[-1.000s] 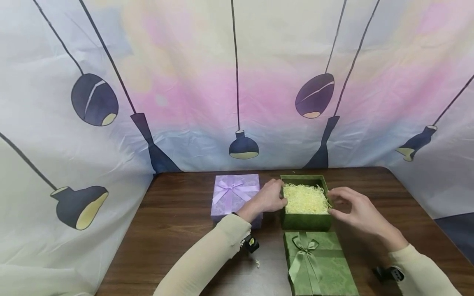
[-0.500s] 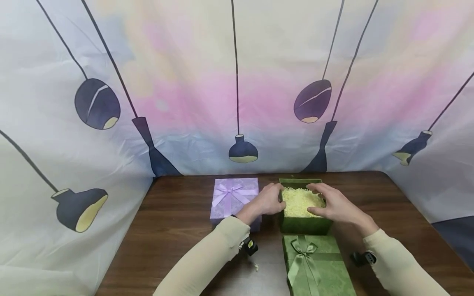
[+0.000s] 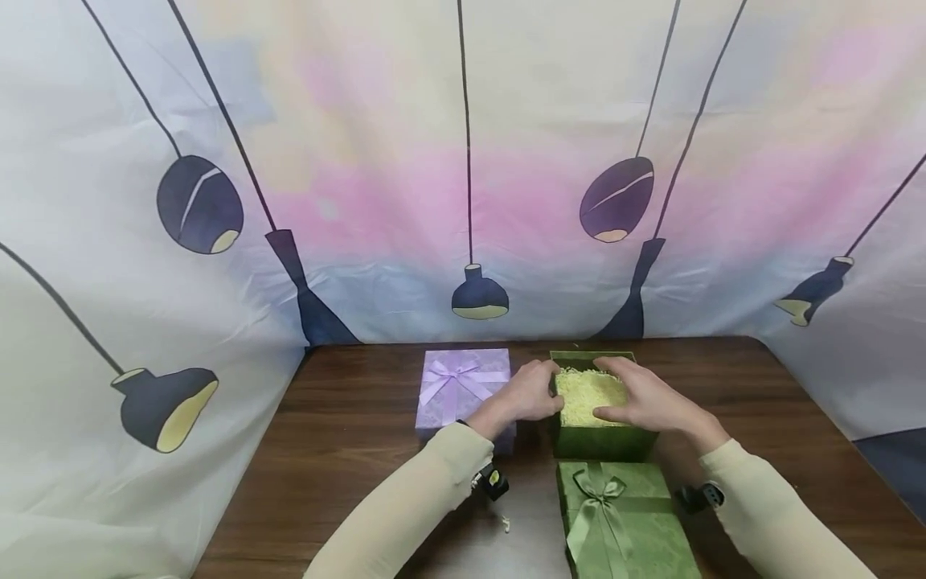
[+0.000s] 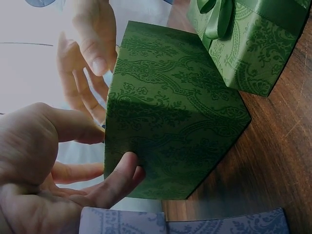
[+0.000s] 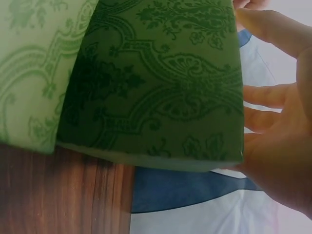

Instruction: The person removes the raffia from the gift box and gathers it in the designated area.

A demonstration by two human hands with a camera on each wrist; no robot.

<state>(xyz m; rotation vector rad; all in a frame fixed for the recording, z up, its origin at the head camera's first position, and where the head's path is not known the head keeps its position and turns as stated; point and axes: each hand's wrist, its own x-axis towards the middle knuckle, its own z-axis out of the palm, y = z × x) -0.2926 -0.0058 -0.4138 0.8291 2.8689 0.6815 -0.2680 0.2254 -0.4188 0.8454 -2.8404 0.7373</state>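
A green patterned gift box (image 3: pixel 604 444), lidless, stands at the back right of the table, filled with pale yellow shredded paper (image 3: pixel 587 396). My left hand (image 3: pixel 522 392) holds the box's left rim; in the left wrist view some of its fingers (image 4: pixel 119 178) lie against the outer wall. Over the right side of the shredded paper, my right hand (image 3: pixel 654 402) reaches in with thumb and fingers apart. Whether its fingertips touch the paper cannot be told. In front of the box lies the matching green lid (image 3: pixel 644 531) with a ribbon bow.
Left of the green box stands a lilac gift box (image 3: pixel 441 402) with a bow, close to my left forearm. A small scrap of shredded paper (image 3: pixel 506 525) lies on the brown wooden table (image 3: pixel 325 450). Behind hangs a cloth backdrop (image 3: pixel 391 201) printed with lamps.
My right hand has moved left from the box's right rim to over the shredded paper, then slightly farther left. My left hand stays at the left rim.
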